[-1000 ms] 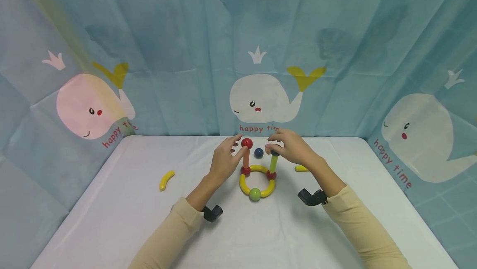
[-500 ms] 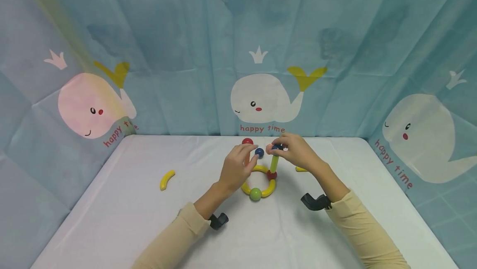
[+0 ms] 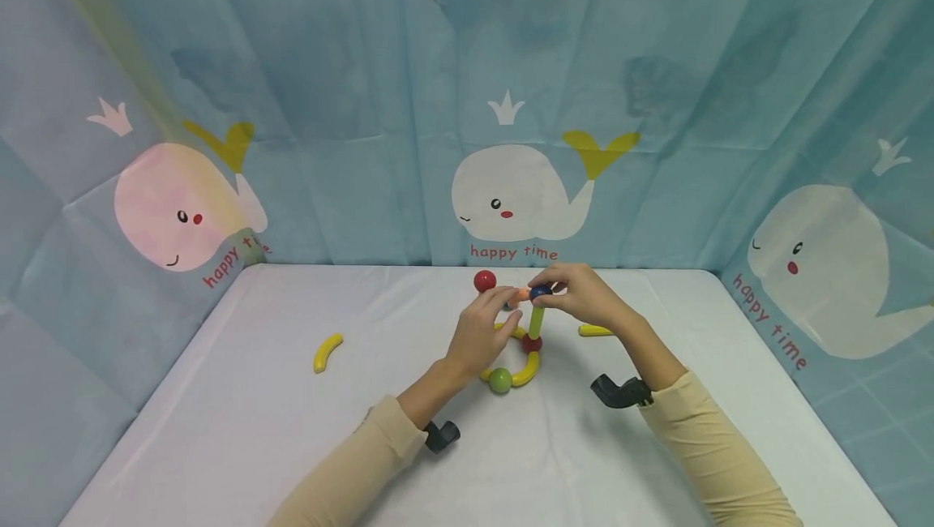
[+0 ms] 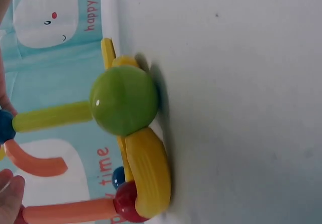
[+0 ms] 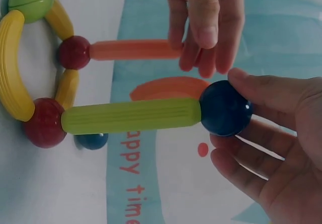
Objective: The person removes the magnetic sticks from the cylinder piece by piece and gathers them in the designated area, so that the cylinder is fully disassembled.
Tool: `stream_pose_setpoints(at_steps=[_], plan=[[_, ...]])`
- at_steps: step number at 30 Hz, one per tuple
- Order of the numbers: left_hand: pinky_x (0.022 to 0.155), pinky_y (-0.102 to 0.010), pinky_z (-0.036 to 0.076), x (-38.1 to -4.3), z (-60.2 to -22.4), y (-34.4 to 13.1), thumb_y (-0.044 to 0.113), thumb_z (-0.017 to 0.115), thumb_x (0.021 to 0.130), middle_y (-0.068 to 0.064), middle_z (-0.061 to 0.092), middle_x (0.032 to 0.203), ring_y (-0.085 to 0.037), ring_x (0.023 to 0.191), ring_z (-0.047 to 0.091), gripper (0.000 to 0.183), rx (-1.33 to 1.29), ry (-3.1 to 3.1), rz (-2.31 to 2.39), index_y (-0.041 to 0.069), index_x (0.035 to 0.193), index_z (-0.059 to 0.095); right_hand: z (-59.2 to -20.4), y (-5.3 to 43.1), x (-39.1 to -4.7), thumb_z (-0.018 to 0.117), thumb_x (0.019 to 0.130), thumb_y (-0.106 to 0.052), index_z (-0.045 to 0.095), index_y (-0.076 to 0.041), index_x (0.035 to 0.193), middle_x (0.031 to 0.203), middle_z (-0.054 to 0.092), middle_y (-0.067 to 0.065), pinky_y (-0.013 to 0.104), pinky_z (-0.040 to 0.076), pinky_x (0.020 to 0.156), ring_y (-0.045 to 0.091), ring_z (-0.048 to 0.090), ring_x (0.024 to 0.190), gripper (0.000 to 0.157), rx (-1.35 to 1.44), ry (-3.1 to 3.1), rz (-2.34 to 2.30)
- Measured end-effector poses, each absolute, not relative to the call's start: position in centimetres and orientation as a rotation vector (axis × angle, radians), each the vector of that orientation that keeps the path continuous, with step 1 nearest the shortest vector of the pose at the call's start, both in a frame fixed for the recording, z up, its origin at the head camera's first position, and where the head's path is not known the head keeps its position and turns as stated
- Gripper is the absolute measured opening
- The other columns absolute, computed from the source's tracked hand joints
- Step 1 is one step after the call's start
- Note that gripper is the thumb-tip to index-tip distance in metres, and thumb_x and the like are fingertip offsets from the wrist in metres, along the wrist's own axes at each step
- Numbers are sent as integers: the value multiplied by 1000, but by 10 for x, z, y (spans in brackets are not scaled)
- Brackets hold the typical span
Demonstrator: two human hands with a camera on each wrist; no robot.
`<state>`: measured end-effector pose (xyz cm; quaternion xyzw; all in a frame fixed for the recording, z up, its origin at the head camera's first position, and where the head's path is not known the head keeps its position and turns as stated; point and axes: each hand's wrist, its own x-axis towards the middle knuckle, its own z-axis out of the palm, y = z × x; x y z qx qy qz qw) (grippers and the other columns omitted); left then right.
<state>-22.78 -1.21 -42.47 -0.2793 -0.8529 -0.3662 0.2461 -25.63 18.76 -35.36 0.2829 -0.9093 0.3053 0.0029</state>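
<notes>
My right hand (image 3: 587, 300) pinches a blue ball (image 5: 225, 108) on top of an upright lime-green rod (image 5: 131, 116). An orange curved rod (image 5: 168, 87) juts sideways from this ball. My left hand (image 3: 477, 339), fingers loosely bent and apart, hovers by the curved rod and overlaps the straight orange rod (image 4: 70, 211) in the head view. A red ball (image 3: 485, 280) tops that straight rod. Both uprights rise from red balls (image 5: 44, 122) in a ring of yellow curved rods (image 5: 12, 65), which also has a green ball (image 4: 124, 100) at the near side.
On the white table (image 3: 219, 430), a loose yellow curved rod (image 3: 327, 353) lies to the left and another yellow rod (image 3: 596, 331) to the right. A second blue ball (image 5: 93, 141) sits behind the ring. A whale-print curtain (image 3: 365, 105) stands behind the table.
My left hand has moved right, from beside the red-topped upright to near the blue ball. The orange curved rod now points left from that ball. My right hand stays at the blue ball.
</notes>
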Motion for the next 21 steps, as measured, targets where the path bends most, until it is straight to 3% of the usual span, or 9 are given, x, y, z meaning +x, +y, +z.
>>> stream_pose_setpoints(at_steps=[9,21], plan=[[92,-28,55,-227,-421,-4,15,67,92,-8,65,127,-19,106,67,39,-725,-2420,-1074,6,130,59,-353,193,-258,73,86,-13,72,-8,111,109,72,6,46,55,90,23,65,99,25,980,-2851,991],[91,-31,56,-230,-425,-1,14,62,95,-10,69,120,-22,106,69,33,-711,-2486,-1246,3,127,62,-350,197,-261,72,87,-12,73,-11,109,112,72,7,50,52,95,25,65,103,23,1017,-2879,1041]])
